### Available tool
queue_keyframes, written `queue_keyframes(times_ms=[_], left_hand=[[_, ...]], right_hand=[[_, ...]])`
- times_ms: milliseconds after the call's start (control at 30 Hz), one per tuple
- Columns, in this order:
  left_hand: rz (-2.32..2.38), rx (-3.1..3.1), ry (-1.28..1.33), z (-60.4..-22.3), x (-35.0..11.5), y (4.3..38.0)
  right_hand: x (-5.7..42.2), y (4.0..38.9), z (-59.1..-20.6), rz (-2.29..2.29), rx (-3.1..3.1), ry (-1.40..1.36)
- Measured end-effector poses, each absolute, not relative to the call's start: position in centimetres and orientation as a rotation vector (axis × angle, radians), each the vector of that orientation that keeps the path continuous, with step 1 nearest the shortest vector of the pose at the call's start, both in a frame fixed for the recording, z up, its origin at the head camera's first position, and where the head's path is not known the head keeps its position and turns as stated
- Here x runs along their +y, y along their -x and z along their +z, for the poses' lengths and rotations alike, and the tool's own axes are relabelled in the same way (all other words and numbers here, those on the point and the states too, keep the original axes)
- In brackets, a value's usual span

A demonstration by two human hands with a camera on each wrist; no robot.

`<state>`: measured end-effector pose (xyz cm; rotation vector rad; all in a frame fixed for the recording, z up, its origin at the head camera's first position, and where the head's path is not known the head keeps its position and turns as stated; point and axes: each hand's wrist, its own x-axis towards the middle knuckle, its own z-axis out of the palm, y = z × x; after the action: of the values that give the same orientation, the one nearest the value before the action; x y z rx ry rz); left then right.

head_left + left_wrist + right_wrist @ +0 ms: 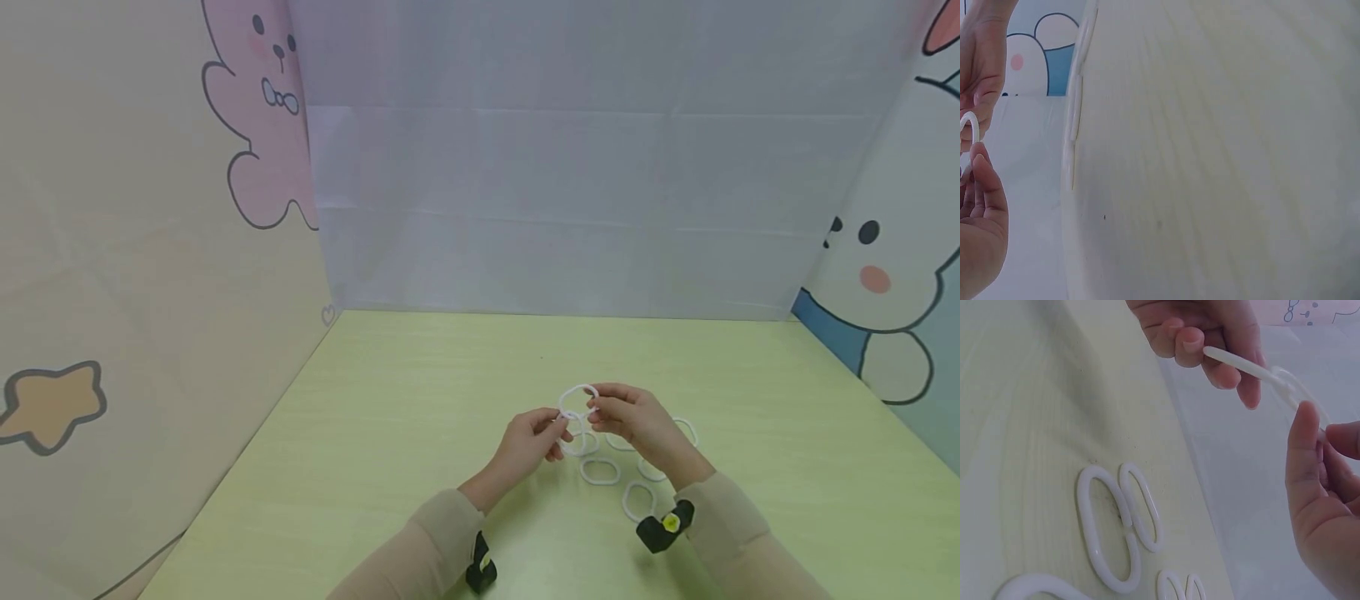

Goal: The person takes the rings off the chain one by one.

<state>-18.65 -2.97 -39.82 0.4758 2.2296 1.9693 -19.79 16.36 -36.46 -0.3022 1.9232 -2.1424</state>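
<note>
Two white plastic oval links meet between my hands, just above the table. My left hand [525, 446] pinches one link [1235, 360] with thumb and fingers. My right hand [633, 417] pinches the other, higher link [577, 387] by its right side in the head view. The two links cross each other in the right wrist view, where a small gap shows in a link lying on the table [1088, 525]. At the left edge of the left wrist view, a curved link end [975, 125] rises from my left fingertips, with the right hand close behind.
Several more white links lie loose on the pale table [375, 467], among them one link [600, 484] below the hands and another link [627, 500] near the right wrist's black camera mount [656, 533]. Cartoon-printed curtains surround the table on the left, back and right.
</note>
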Motion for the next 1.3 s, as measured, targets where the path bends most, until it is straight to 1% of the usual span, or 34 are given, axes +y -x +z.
queue_keyframes(times_ms=[667,1300], left_hand=[[2.024,2.288,-0.357,-39.45,-2.77,18.94],[2.070,2.343,-0.302,-39.01,-2.83,18.59]], right_hand=[[16.53,19.70,-36.85,-2.086,1.840,0.419],[16.15,19.44,-37.14,-2.037,1.907,0.381]])
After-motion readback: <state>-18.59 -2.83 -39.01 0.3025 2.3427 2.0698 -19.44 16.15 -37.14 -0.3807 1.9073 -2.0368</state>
